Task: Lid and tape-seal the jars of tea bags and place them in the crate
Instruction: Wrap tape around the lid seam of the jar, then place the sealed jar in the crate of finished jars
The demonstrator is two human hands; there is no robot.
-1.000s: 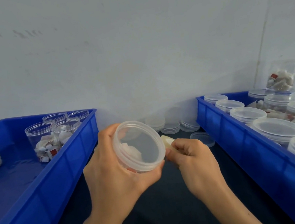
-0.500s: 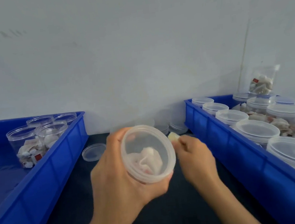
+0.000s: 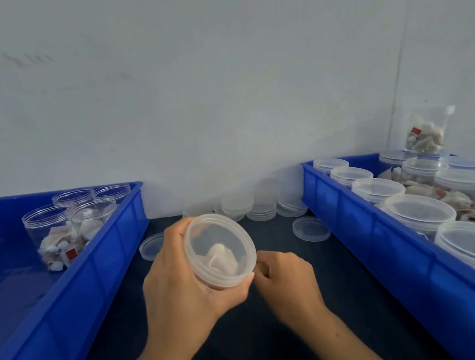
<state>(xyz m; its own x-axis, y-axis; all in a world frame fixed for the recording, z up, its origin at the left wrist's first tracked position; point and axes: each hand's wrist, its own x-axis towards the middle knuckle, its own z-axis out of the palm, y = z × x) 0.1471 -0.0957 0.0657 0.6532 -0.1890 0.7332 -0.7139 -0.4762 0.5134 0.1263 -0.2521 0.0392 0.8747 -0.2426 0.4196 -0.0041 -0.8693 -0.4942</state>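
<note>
Jar [image 3: 219, 250] of tea bags sits tilted in the left hand [image 3: 180, 288], lid toward the camera, held above the middle of the dark tabletop [image 3: 279, 339] between two blue crates. That grip wraps the clear wall. The right hand [image 3: 287, 278] pinches something small at the lid's rim, likely tape. Thin plastic should be light, smooth and slightly springy, so hold the wall, not the lid.

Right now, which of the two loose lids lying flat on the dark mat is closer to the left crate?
The loose lid beside the left crate, partly hidden by the left hand; the other lid lies near the right crate.
</note>
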